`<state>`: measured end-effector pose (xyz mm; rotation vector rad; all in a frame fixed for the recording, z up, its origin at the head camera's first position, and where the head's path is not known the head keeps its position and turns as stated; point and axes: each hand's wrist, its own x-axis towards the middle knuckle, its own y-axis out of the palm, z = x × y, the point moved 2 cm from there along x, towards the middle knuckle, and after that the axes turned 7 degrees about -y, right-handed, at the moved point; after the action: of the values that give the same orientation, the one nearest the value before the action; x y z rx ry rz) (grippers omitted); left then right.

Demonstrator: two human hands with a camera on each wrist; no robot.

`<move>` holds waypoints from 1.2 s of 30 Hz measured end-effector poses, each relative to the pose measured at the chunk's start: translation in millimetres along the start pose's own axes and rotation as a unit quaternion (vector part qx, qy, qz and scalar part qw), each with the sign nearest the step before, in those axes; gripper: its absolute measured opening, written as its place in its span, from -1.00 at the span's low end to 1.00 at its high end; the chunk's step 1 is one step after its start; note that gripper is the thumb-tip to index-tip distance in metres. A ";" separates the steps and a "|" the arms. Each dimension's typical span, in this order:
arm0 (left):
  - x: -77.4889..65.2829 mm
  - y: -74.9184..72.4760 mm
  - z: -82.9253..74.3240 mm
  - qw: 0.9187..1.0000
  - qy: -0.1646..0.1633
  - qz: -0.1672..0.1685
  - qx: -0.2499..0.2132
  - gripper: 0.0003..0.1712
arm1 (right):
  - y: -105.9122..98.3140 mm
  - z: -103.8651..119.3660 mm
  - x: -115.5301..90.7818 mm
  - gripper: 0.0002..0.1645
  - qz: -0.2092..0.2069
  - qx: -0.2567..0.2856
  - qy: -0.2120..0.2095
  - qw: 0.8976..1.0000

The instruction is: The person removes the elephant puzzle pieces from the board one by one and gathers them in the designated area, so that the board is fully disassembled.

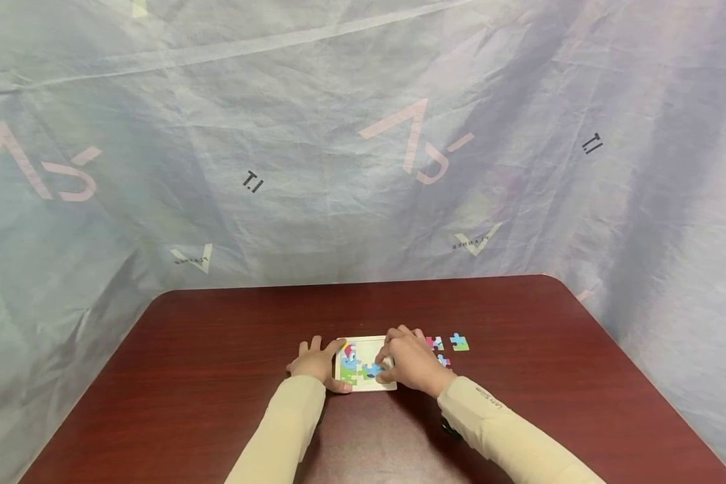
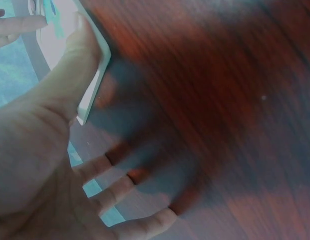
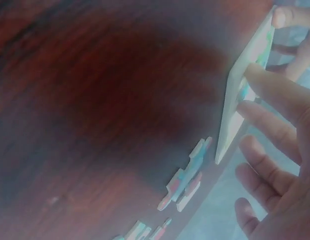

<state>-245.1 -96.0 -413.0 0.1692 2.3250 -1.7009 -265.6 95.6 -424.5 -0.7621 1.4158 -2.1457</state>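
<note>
A shallow puzzle tray with a pale rim lies on the table, its left part filled with joined pieces showing a blue cartoon figure over green. At its left end, my left hand steadies it, thumb on the near corner and index finger at the far corner. The other left fingers spread on the tabletop. My right hand comes over the tray's right side. Its thumb and index finger pinch a blue and green puzzle piece beside the joined ones; the fingertips partly cover it.
Loose puzzle pieces lie right of the tray: a blue and green piece stands apart, and several pink and blue pieces are partly hidden by the right hand. The dark red-brown table ends at a grey printed cloth.
</note>
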 end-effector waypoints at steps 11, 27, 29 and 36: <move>5.7 5.5 2.9 1.000 -0.002 -0.004 -0.001 0.08 | -0.2 -2.0 1.8 -0.69 0.022 0.010 -0.006 1.000; -4.0 -2.8 -2.7 1.000 -0.003 -0.010 -0.004 0.04 | 1.5 -4.7 3.4 -0.77 0.006 0.032 -0.019 0.999; -4.3 -3.5 -3.1 1.000 -0.004 -0.011 -0.007 0.04 | -0.2 -6.4 2.2 -0.78 -0.001 0.040 -0.022 0.999; -2.0 -2.5 -0.8 1.000 -0.001 -0.013 -0.007 0.07 | -11.6 -12.3 0.9 -0.78 -0.008 0.050 -0.023 0.998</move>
<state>-243.9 -96.0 -410.0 0.1350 2.3466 -1.6946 -275.3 107.7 -417.5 -0.7834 1.2739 -2.1793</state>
